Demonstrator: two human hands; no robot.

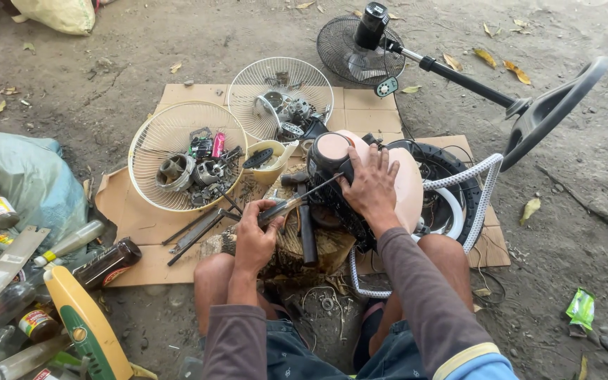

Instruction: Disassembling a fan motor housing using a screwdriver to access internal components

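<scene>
Left grip: my left hand [253, 236] was closed around the handle of a screwdriver [297, 200], thumb on top; the shaft ran up and right to the black motor [332, 183].
Right grip: my right hand [369, 186] lay flat and spread on the motor and the pink housing [406, 179] behind it, pressing down, fingers wrapped around nothing.
Motor: it sat on a wood stump [297, 246] between my knees, over the cardboard [142, 225].
Slip risk: I judged the tip could skid off and jab the right hand's fingers, which lay just beside the shaft's end; I could not tell whether the tip was seated.
Tip-over risk: with only a flat palm holding it, the motor could roll off the stump under a hard push.
Snag risk: the white braided hose [483, 190] looped round the housing and the tyre [459, 176], and could drag if the motor shifted.
Loose parts: two fan guards [177, 127] full of small pieces stood near the left hand; an elbow knock could scatter them into the dirt.
</scene>
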